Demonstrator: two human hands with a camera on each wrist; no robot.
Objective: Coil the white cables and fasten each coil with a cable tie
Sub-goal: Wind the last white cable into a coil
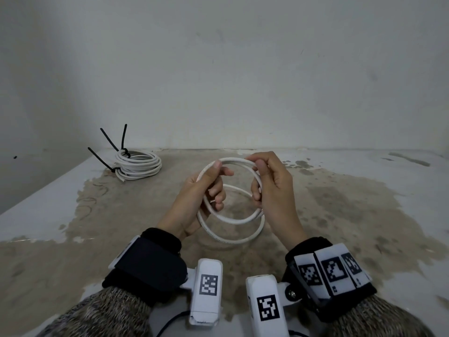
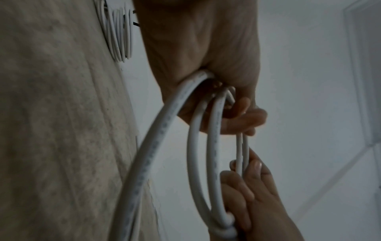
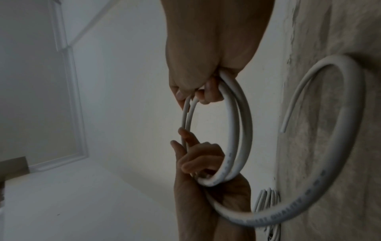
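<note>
A white cable [image 1: 235, 159] hangs in a few loops above the table between both hands. My left hand [image 1: 215, 181] grips the left side of the loops, thumb on the top arc. My right hand [image 1: 260, 181] pinches the right side, fingers curled round the strands. In the left wrist view the cable [image 2: 156, 146] runs out of my left hand [image 2: 233, 114]. The right wrist view shows my right hand [image 3: 198, 93] clamping the loops [image 3: 237, 130], with a loose tail [image 3: 288, 106] curving over the table.
A finished white coil [image 1: 138, 164] bound with black cable ties [image 1: 109, 139] lies at the table's back left, near the wall. The stained table [image 1: 340, 215] spreads out under the hands. The left edge runs diagonally at the left.
</note>
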